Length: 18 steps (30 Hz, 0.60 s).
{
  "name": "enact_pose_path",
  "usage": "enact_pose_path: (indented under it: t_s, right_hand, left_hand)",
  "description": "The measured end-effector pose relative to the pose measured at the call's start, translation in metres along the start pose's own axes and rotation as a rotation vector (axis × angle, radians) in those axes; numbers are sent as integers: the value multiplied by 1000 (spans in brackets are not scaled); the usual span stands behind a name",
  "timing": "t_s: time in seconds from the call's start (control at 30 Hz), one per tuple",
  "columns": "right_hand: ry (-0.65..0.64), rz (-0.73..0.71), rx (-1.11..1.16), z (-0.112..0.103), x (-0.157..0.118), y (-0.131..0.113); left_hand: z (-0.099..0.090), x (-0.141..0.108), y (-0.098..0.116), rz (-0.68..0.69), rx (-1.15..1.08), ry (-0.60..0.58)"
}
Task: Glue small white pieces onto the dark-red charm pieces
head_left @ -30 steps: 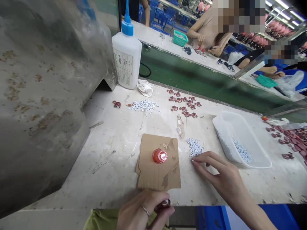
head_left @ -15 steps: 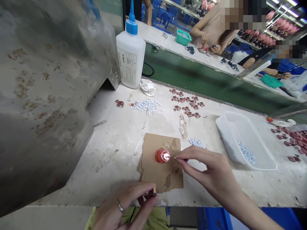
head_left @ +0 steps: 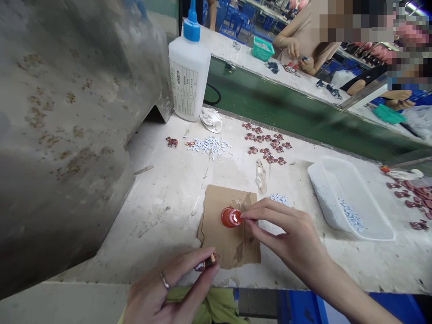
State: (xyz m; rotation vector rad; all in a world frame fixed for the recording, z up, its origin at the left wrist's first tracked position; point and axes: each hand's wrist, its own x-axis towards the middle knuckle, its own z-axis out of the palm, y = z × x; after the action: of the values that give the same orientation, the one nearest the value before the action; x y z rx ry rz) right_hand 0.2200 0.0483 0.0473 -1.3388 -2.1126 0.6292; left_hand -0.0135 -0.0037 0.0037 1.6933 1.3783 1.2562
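Note:
My left hand (head_left: 168, 285), with a ring on one finger, pinches a small brown figurine (head_left: 207, 263) at the table's front edge. Part of the figurine is hidden by the fingers. My right hand (head_left: 295, 231) is closed in a pinch, its fingertips at the mouth of a small red cup (head_left: 228, 217). A tiny white piece showed in that pinch a moment ago; now the fingertips mostly hide it. The cup rests on a torn piece of cardboard (head_left: 216, 243). Behind my right hand lies a small pile of pale blue-white pieces (head_left: 278, 198).
A glue bottle (head_left: 189, 76) stands at the back left by a large metal housing (head_left: 67, 135). Beyond the cardboard are loose pale pieces (head_left: 211, 146) and several brown figurines (head_left: 268, 138). A translucent tray (head_left: 378, 225) sits at right. People work at the bench (head_left: 246, 54) opposite.
My right fingertips have moved left from beside the red cup to its mouth. My left hand has tilted the figurine, so more of it shows. The view has shifted slightly.

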Motion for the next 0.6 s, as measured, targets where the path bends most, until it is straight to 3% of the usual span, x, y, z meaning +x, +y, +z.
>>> enact_pose_path:
  t_s: [0.17,0.33,0.47,0.6]
  right_hand:
    - [2,25,-8,0,-2,2]
    - [43,32,31,-1,-4,1]
    - [117,44,189,0,-6,-14]
    - [95,52,408,8,-10,-31]
  left_hand:
    - [3,1,-2,44,-40,-19]
    - [6,-1,0,-33,-33,-18]
    - [7,2,3,-7,-19,-54]
    - [8,5,4,-6,-49,-121]
